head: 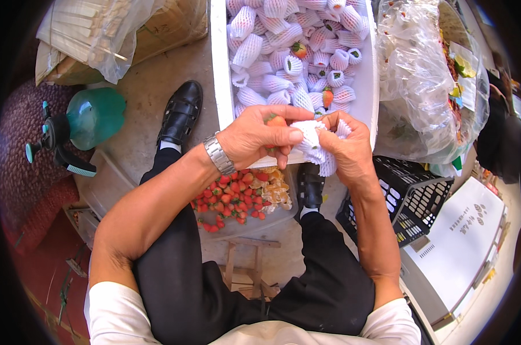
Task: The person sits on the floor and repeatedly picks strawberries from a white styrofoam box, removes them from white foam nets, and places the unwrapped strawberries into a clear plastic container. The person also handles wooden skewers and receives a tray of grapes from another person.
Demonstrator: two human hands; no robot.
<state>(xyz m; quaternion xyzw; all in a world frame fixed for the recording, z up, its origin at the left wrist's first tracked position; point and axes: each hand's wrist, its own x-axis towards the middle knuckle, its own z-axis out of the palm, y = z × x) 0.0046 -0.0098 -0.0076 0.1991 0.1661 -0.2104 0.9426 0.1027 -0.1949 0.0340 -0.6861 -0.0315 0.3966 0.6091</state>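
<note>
Over the near edge of a white foam box (373, 86), my left hand (256, 136) holds strawberries (276, 122) in its curled fingers, its thumb and index touching white foam net sleeves (310, 138). My right hand (346, 142) grips those bunched foam sleeves between thumb and fingers. The box holds many strawberries in foam net sleeves (247, 51), with a few bare ones such as a strawberry (299, 50) on top. Below my hands, a clear plastic tub (260, 226) contains loose red strawberries (232, 198) and peeled citrus segments (277, 189); my left forearm hides part of it.
A green spray bottle (96, 116) and mesh sacks (32, 151) are at left, below a cardboard box (170, 34). On the right are a clear plastic bag of scraps (415, 77), a black crate (420, 202) and a white foam-like case (463, 241). A wooden stool (254, 263) stands between my legs.
</note>
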